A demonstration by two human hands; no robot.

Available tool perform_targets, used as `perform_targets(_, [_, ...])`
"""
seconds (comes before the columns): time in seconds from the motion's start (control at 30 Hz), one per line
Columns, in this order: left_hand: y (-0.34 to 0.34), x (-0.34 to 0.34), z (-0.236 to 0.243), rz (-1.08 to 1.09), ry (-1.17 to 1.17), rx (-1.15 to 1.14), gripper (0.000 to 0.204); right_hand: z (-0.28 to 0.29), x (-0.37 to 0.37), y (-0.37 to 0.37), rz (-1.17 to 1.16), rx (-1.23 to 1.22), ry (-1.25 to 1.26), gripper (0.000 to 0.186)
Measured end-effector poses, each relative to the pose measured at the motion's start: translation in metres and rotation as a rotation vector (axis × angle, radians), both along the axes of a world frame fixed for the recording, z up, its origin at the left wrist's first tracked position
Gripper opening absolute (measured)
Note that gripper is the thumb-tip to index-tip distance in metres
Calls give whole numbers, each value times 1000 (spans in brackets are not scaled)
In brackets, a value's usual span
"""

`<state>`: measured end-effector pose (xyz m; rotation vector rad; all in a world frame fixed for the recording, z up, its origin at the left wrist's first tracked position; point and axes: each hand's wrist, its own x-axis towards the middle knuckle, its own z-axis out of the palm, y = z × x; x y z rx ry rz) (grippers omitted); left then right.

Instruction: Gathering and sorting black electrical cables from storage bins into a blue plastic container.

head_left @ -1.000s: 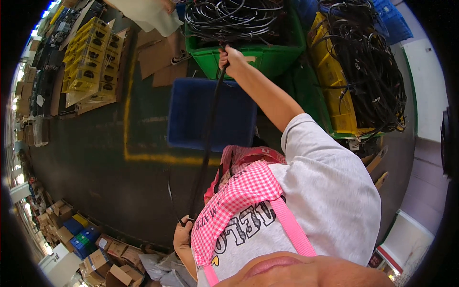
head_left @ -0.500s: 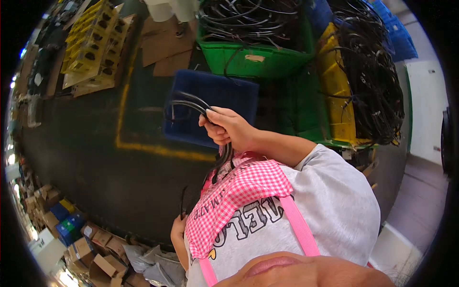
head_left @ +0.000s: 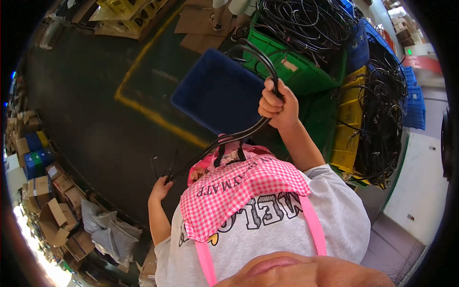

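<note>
Black cables [head_left: 239,136] run in a slack bundle across the front of my pink checked apron [head_left: 248,177], from one hand to the other. My right hand [head_left: 278,103] is closed in a fist round the bundle, and its looped end bends up and away to the left above the fist. Lower at the left, my left hand [head_left: 161,188] pinches the other end, where thin cable tips stick up past the fingers. A blue bin [head_left: 224,93] stands on the floor just beyond my right hand; its inside looks dark.
Green crates [head_left: 308,79] piled with black cables stand at the far right, with a yellow crate [head_left: 349,126] of cables nearer. Yellow crates [head_left: 124,19] sit far left. Cardboard boxes [head_left: 40,191] and grey bags [head_left: 110,234] line the left. A person's foot [head_left: 216,21] rests on flattened cardboard [head_left: 196,21].
My right hand has moved right and slightly up with the cables. My left hand has moved out to the left and up, so the bundle now stretches between both hands. The view has turned.
</note>
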<state>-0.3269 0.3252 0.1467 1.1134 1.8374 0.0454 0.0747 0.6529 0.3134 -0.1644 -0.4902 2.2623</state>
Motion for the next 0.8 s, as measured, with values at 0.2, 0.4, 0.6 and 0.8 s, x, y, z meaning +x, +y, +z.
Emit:
perform_targets(0.2, [5,15,5,167,-126,-55,43,9,6,2,15,47,188,28])
perform_targets(0.4, [17,28,23,64,-111,3,44,25,10,-1,48,77,248,28])
perform_targets(0.6, [3,23,-4,84,-99,38,46,34,11,-4,84,122,257,27])
perform_targets(0.8, [12,33,14,113,-88,17,46,42,13,-6,107,149,269,26])
